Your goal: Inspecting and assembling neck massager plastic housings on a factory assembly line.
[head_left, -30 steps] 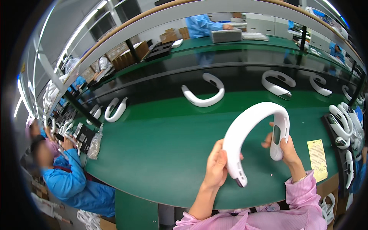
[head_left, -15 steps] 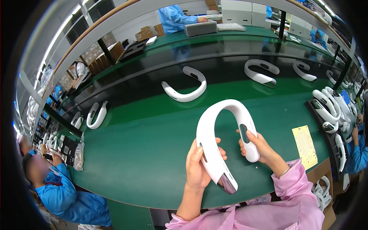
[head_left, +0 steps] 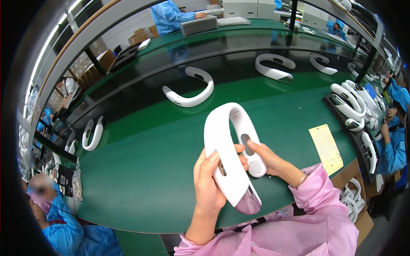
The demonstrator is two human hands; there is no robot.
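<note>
Above the green table I hold a white U-shaped neckband device (head_left: pixel 223 141), both its arms pointing toward me. My left hand (head_left: pixel 210 181) is closed around the nearer arm, thumb beside a dark oval slot. That arm ends in a glossy purplish-grey tip. My right hand (head_left: pixel 270 158) grips the other arm, thumb at its grey oval window; a dotted grille shows on that end. Some right fingers are hidden behind the device. Beyond it, a similar white neckband (head_left: pixel 192 100) lies on the dark green strip.
More neckbands (head_left: pixel 275 68) rest along the strip. At right are a yellow printed sheet (head_left: pixel 326 147), a black tray (head_left: pixel 361 147) piled with neckbands, and a cardboard box (head_left: pixel 365 209) of white parts. People in blue sit at left (head_left: pixel 64 230) and right (head_left: pixel 393 147).
The neckband has turned in my hands, its two arms now appearing closer together and its outer side showing more. The whole view has shifted, so the surroundings appear further left and up.
</note>
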